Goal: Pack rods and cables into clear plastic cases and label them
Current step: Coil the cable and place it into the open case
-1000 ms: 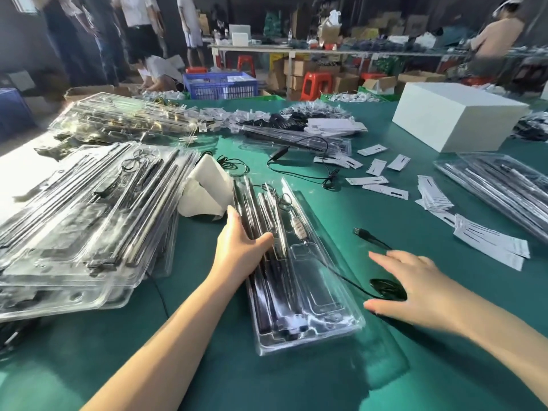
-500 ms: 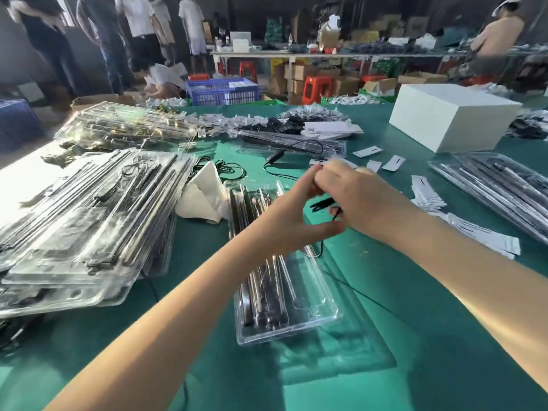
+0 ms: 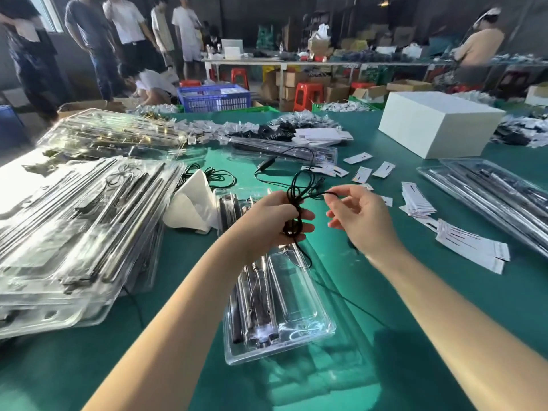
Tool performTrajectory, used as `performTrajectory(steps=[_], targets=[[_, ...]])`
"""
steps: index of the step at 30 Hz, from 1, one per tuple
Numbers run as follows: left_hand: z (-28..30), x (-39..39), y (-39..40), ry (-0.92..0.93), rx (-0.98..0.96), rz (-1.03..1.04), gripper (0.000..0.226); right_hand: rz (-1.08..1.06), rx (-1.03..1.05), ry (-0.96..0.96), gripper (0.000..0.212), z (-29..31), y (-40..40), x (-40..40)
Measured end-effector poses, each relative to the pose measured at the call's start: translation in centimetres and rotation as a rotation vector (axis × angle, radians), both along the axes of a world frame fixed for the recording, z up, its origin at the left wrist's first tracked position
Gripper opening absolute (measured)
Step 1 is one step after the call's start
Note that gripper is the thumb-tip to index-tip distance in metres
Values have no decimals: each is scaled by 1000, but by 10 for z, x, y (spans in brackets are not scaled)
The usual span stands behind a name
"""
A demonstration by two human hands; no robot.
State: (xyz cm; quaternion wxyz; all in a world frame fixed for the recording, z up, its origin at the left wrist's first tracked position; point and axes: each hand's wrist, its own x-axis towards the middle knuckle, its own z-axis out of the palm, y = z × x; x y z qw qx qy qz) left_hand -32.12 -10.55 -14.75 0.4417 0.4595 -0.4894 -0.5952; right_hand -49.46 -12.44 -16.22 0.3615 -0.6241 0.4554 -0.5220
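the left hand (image 3: 274,223) grips the coiled thin black cable (image 3: 298,200); the right hand (image 3: 360,219) pinches its free end (keep loops tight) above the open clear plastic case (image 3: 299,295).

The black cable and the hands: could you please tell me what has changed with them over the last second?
A second ago the left hand rested on the open clear case and the right hand reached for the black cable lying on the table. Now both are raised above the case: the left grips the bundled cable, the right pinches a strand. The case and its rods stayed put.
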Motion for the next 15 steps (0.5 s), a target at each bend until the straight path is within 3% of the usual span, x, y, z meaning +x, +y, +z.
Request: performTrajectory(steps=[4,11,15], targets=[[-7,-5,1,128,54,30,23,-23,-31,-91,23,-2,5,23],[-13,-2,-3,213,59,104,23,209,256,-450,21,28,-16,32],[-15,-4,-6,274,36,261,26,197,265,-432,15,16,-17,41]])
